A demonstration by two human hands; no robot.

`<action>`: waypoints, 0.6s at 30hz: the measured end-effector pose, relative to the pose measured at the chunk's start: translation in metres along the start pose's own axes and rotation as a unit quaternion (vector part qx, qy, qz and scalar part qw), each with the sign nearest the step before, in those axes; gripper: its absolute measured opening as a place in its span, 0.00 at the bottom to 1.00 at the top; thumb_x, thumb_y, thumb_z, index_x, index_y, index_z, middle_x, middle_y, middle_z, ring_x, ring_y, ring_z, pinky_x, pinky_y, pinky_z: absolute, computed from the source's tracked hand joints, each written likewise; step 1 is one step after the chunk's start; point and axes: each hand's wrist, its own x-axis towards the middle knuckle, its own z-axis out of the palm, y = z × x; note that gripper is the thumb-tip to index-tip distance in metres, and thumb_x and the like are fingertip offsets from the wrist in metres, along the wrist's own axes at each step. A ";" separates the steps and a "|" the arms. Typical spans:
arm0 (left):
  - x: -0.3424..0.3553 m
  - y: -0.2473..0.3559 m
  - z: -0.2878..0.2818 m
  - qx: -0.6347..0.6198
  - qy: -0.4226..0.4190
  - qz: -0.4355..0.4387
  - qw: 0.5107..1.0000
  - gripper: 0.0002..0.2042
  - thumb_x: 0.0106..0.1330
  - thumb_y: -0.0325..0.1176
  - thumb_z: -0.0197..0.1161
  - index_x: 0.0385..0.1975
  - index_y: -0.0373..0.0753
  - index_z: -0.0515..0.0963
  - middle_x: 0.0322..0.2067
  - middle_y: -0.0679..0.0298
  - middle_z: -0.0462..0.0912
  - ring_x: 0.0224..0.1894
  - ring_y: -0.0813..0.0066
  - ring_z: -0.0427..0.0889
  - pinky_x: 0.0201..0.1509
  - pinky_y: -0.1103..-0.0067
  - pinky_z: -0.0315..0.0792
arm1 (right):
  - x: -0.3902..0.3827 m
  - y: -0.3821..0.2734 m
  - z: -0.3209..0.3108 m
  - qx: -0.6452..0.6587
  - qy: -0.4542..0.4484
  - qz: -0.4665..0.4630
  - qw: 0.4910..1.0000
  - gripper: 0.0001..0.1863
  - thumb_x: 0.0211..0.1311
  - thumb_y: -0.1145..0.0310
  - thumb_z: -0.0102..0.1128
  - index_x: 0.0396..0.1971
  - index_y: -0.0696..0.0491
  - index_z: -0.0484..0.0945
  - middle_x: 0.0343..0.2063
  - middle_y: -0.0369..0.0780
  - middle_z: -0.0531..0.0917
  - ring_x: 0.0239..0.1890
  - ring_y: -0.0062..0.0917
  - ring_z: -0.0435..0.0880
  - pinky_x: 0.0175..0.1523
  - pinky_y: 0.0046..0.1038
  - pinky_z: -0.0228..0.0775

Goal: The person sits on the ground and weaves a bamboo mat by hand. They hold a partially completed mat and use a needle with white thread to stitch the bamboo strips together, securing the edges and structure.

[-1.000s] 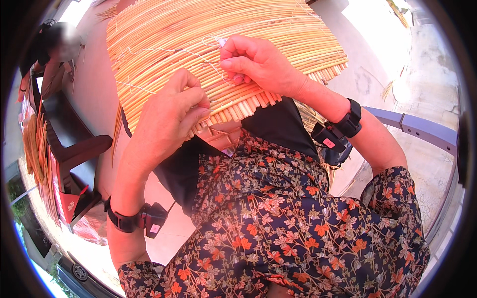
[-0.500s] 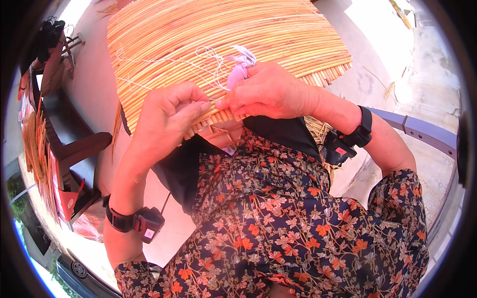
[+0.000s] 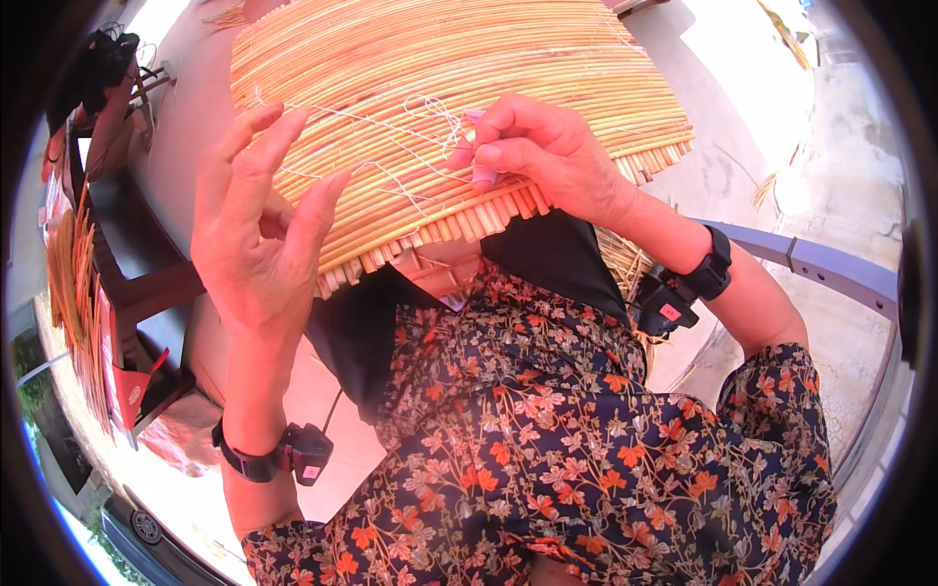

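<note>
A mat of yellow reed stalks (image 3: 420, 88), laid side by side, spreads in front of me, its cut ends along the near edge. My left hand (image 3: 256, 225) is raised over the mat's left side, fingers spread, holding nothing I can see. At the near right edge, my right hand (image 3: 552, 161) is closed in a pinch on a thin needle-like piece, too fine to be sure of. A lavender cloth strip (image 3: 484, 178) shows at its fingers, partly hidden. Loose white thread (image 3: 427, 104) lies looped across the stalks beside the right fingertips and runs toward the left hand.
Black cloth (image 3: 547, 254) lies under the mat's near edge. Dark wooden furniture (image 3: 147, 254) stands at left, with a bundle of reeds (image 3: 78, 293) beside it. A grey curved metal bar (image 3: 821, 273) is at right. Loose straw (image 3: 625, 259) lies below the mat's right side.
My left hand has left the near edge, moving up and left, and its fingers have opened. My right hand has shifted slightly right, still pinching. More thread now shows across the mat.
</note>
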 end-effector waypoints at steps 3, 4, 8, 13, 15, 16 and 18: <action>-0.052 0.010 -0.014 -0.246 -0.092 -0.195 0.945 0.09 0.66 0.32 0.68 0.39 0.33 0.84 0.36 0.62 0.85 0.20 0.87 0.74 0.21 0.89 0.63 | 0.000 0.000 -0.005 0.093 0.054 0.060 0.992 0.05 0.68 0.69 0.60 0.36 0.54 0.80 0.31 0.30 0.82 0.32 0.10 0.78 0.38 0.17 0.73; -0.062 0.006 -0.012 -0.287 -0.222 -0.291 0.885 0.12 0.67 0.35 0.66 0.42 0.33 0.83 0.39 0.60 0.85 0.20 0.86 0.75 0.20 0.90 0.63 | 0.001 -0.003 -0.006 0.071 0.044 0.066 0.994 0.05 0.68 0.69 0.60 0.35 0.55 0.80 0.30 0.30 0.82 0.31 0.10 0.77 0.37 0.17 0.72; -0.097 -0.020 0.039 -0.502 -0.220 -0.394 0.738 0.22 0.70 0.45 0.62 0.53 0.33 0.76 0.45 0.56 0.84 0.18 0.83 0.73 0.17 0.88 0.62 | 0.002 -0.016 0.003 -0.127 -0.029 0.020 0.991 0.06 0.66 0.71 0.64 0.30 0.54 0.77 0.24 0.31 0.79 0.23 0.10 0.74 0.28 0.17 0.67; -0.080 -0.017 0.071 -0.572 0.000 -0.388 0.723 0.24 0.73 0.52 0.57 0.58 0.38 0.72 0.46 0.52 0.83 0.18 0.82 0.69 0.15 0.87 0.59 | -0.001 -0.031 0.016 -0.312 -0.083 0.012 0.946 0.05 0.59 0.70 0.62 0.29 0.55 0.78 0.18 0.40 0.77 0.21 0.24 0.75 0.29 0.27 0.68; -0.075 -0.017 0.076 -0.550 0.028 -0.419 0.722 0.21 0.73 0.47 0.59 0.55 0.38 0.73 0.43 0.53 0.84 0.17 0.81 0.70 0.15 0.87 0.59 | -0.003 -0.026 0.014 -0.351 -0.102 -0.010 0.931 0.05 0.60 0.70 0.61 0.31 0.55 0.79 0.20 0.41 0.79 0.21 0.27 0.77 0.30 0.28 0.69; -0.074 -0.017 0.077 -0.545 0.027 -0.414 0.729 0.19 0.72 0.45 0.60 0.55 0.38 0.73 0.41 0.52 0.85 0.16 0.81 0.70 0.15 0.87 0.60 | -0.004 -0.024 0.014 -0.338 -0.095 -0.015 0.936 0.05 0.60 0.70 0.61 0.32 0.55 0.80 0.21 0.42 0.80 0.22 0.29 0.78 0.31 0.28 0.70; -0.074 -0.017 0.076 -0.535 0.024 -0.403 0.742 0.17 0.72 0.41 0.61 0.53 0.37 0.74 0.37 0.51 0.86 0.16 0.80 0.71 0.15 0.86 0.60 | -0.005 -0.023 0.014 -0.310 -0.080 -0.025 0.947 0.07 0.60 0.70 0.60 0.35 0.55 0.82 0.23 0.44 0.82 0.24 0.32 0.80 0.32 0.29 0.71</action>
